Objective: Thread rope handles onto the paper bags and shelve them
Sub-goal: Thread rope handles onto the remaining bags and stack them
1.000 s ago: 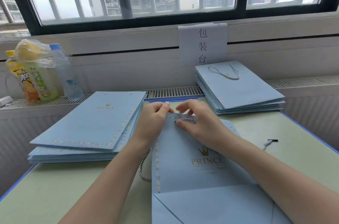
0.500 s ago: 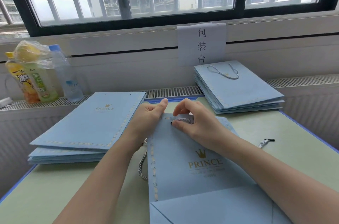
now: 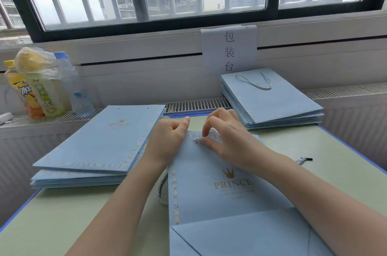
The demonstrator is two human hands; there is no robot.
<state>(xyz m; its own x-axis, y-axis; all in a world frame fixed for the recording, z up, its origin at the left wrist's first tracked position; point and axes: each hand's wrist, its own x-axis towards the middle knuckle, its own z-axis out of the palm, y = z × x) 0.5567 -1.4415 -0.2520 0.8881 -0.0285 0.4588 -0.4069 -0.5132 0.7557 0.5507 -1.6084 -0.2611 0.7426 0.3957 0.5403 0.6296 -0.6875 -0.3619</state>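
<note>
On the green table (image 3: 326, 174), a flat blue bag (image 3: 213, 188) lay between both hands. The left hand (image 3: 167, 140) gripped its top edge, fingers curled. The right hand (image 3: 228, 140) pinched the rope (image 3: 209, 137) at the bag's top. Bag stacks sat left (image 3: 100, 144) and right (image 3: 270, 102).

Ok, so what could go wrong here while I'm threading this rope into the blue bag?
The right hand pinches the twisted silver rope at the flat light-blue paper bag's top edge; forcing it might tear the paper. The left hand grips only one corner, so the bag may slide. The loose rope end lying near the green table's edge could fall off.
</note>
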